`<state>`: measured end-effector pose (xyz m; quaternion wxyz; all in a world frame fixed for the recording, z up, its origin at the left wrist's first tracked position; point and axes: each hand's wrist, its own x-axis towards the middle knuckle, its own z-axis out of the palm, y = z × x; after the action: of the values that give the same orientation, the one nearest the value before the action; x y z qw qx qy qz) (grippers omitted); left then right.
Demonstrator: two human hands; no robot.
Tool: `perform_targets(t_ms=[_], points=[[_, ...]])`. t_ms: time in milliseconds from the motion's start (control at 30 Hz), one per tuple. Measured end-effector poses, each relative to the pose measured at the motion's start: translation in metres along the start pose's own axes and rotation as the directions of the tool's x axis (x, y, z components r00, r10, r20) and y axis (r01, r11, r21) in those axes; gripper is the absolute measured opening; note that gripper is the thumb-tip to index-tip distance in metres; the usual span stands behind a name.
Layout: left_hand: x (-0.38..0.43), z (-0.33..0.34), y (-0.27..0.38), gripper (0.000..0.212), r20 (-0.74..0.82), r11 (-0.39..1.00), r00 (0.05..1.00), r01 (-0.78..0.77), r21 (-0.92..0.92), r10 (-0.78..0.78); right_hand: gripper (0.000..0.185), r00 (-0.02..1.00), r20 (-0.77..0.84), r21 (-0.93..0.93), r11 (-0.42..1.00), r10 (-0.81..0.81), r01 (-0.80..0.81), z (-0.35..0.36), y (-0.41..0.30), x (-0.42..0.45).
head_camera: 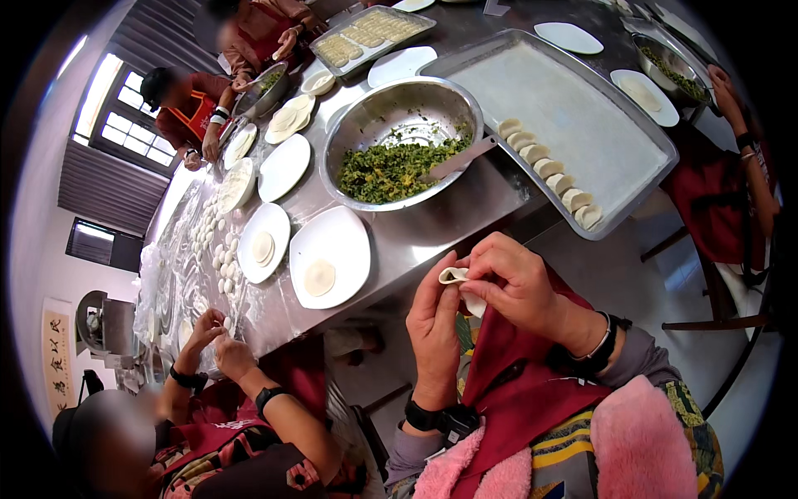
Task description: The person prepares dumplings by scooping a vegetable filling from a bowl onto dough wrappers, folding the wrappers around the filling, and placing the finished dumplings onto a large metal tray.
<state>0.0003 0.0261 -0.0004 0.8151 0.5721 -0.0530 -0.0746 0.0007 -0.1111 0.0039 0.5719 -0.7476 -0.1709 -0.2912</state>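
Note:
Between my two hands is a dumpling (453,276), its wrapper folded over and partly open at one end. My left hand (434,321) supports it with thumb and fingers, while my right hand (512,279) pinches the edge. Some of the dumpling is hidden behind my fingers. Past my hands, a steel bowl (399,93) holds chopped green filling (386,168) with a flat metal spatula (461,160) resting in it. Several folded dumplings (548,167) stand in a row on a metal tray (586,106). A round dough wrapper (320,278) lies on a white plate (349,243).
The tray's corner juts past the steel table (411,240). At left, a co-worker's hands (218,340) handle dough near several dough pieces (225,265). More wrappers (263,247) lie on a second plate. Other people work across the table and at right. A chair (717,323) stands at right.

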Motion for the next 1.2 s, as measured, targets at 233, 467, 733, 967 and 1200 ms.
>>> perform_targets(t_ms=[233,467,733,967,1200], points=[[-0.003,-0.003,0.000,0.029,0.127,0.999,0.992,-0.022,0.042,0.017,0.015,1.000,0.014,-0.039,0.999,-0.006,0.006,-0.001,0.004,-0.002],[-0.003,0.001,-0.003,0.037,0.068,0.999,0.997,-0.030,0.041,0.028,0.015,0.999,0.022,0.002,0.999,0.039,-0.039,-0.001,0.000,0.001],[-0.006,0.005,-0.003,0.039,-0.003,0.995,0.996,-0.091,0.037,0.091,0.018,0.998,-0.022,-0.035,0.998,-0.059,0.059,0.002,0.006,-0.003],[-0.004,0.001,-0.008,0.034,-0.058,0.985,0.987,-0.141,0.097,0.147,0.014,0.997,-0.033,0.059,0.996,0.069,-0.067,0.007,0.004,-0.005],[-0.002,-0.003,-0.009,0.035,0.034,0.966,0.986,-0.166,0.199,0.162,0.013,0.998,-0.045,0.019,0.999,0.044,-0.043,0.006,0.000,0.001]])
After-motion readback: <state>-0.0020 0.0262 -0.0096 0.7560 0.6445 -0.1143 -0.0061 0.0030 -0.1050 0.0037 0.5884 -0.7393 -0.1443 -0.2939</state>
